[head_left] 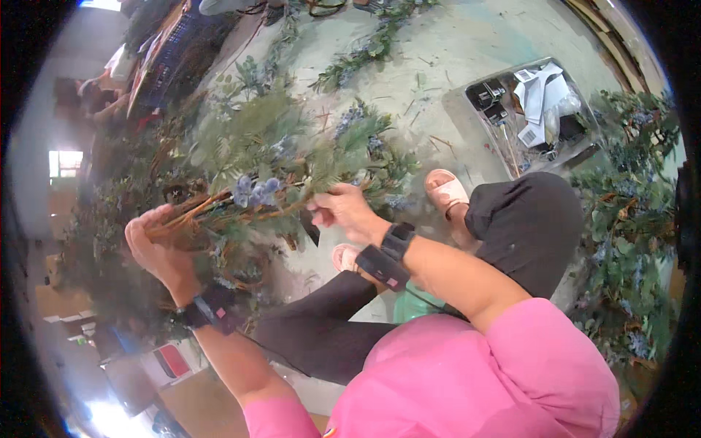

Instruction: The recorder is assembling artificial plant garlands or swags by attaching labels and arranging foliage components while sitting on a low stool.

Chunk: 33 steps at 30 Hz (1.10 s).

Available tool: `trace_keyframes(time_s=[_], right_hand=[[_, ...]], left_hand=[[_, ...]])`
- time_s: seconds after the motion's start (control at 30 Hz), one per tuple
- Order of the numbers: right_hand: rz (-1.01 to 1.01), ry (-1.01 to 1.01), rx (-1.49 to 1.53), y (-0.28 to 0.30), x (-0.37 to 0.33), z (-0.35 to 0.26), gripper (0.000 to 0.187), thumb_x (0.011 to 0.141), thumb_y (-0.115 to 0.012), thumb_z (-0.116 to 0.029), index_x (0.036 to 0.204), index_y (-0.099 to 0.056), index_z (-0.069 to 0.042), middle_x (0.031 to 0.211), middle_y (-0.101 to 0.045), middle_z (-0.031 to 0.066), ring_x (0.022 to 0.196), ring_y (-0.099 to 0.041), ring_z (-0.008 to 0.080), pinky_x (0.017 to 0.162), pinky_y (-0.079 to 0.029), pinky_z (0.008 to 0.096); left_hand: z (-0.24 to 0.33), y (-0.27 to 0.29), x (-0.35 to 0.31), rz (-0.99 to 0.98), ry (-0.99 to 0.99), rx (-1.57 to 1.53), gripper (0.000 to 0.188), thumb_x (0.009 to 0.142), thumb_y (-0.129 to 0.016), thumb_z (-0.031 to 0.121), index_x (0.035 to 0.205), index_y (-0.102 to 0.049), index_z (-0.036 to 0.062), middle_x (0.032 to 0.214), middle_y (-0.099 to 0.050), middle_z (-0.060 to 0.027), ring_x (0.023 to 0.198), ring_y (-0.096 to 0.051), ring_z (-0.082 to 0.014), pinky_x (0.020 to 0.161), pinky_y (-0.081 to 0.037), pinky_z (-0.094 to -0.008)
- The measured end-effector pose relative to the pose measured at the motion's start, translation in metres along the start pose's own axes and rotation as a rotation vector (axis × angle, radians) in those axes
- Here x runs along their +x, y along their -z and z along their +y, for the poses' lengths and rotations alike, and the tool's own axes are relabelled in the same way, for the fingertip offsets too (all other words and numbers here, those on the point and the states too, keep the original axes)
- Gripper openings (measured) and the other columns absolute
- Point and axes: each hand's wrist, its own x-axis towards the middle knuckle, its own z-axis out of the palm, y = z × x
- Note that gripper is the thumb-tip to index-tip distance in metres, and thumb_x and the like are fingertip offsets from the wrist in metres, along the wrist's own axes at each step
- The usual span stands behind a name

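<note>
Pale floor [445, 87] | clear tub [561, 162]: white papers [539, 98] | left grip [162, 252] closed round twigs [196, 210] | right grip [347, 212] curled, hold unclear

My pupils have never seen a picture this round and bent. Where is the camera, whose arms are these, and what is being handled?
There is no machine here, only a person in a pink top using two bare hands. The single picture comes from a wide fisheye camera worn on the head, looking down, so straight edges bend. The left hand holds one end of some brown stems with bluish flowers. The right hand is at their other end, fingers curled; what exactly it pinches is unclear. On the pale floor lie lengths of greenery and a clear tray holding papers and other bits.
</note>
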Motion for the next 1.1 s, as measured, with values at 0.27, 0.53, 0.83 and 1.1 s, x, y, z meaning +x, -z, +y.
trace_keyframes(time_s=[0.27,0.53,0.83,1.1], right_hand=[[-0.035,0.395,-0.584,-0.02,0.014,0.004,0.022,0.083,-0.055,-0.019,0.083,-0.058,0.004,0.076,-0.059,0.0146,0.064,-0.059,0.027,0.055,-0.046,0.0368],[0.23,0.681,-0.831,-0.032,0.005,0.013,0.021,0.076,-0.054,-0.014,0.068,-0.051,0.005,0.07,-0.053,0.0203,0.065,-0.057,0.0362,0.059,-0.045,0.0439],[0.271,-0.008,0.214,-0.04,0.019,0.009,0.025,0.079,-0.053,-0.008,0.059,-0.043,0.002,0.048,-0.046,0.0076,0.034,-0.05,0.0189,0.029,-0.036,0.0347],[0.449,0.55,-0.75,0.034,0.04,0.0,0.012,0.073,-0.056,-0.011,0.081,-0.057,-0.003,0.088,-0.059,0.0161,0.082,-0.053,0.0369,0.076,-0.044,0.0406]], left_hand=[[0.011,-0.005,-0.006,0.011,-0.033,0.056,0.021,0.089,-0.038,0.018,0.089,-0.049,0.0001,0.086,-0.057,-0.0109,0.084,-0.056,-0.0192,0.073,-0.046,-0.0302],[0.006,-0.003,0.0,0.172,0.194,-0.218,0.032,0.085,-0.044,0.03,0.084,-0.054,-0.0004,0.083,-0.06,-0.0159,0.077,-0.057,-0.0238,0.066,-0.048,-0.0336],[0.004,-0.006,0.001,0.162,0.184,-0.245,0.033,0.086,-0.042,0.03,0.086,-0.053,-0.0007,0.084,-0.059,-0.0166,0.073,-0.057,-0.0257,0.055,-0.048,-0.0365],[-0.02,0.03,0.01,0.106,0.307,-0.314,0.021,0.089,-0.043,0.025,0.082,-0.046,0.0053,0.085,-0.058,-0.0095,0.086,-0.058,-0.0232,0.066,-0.05,-0.0374]])
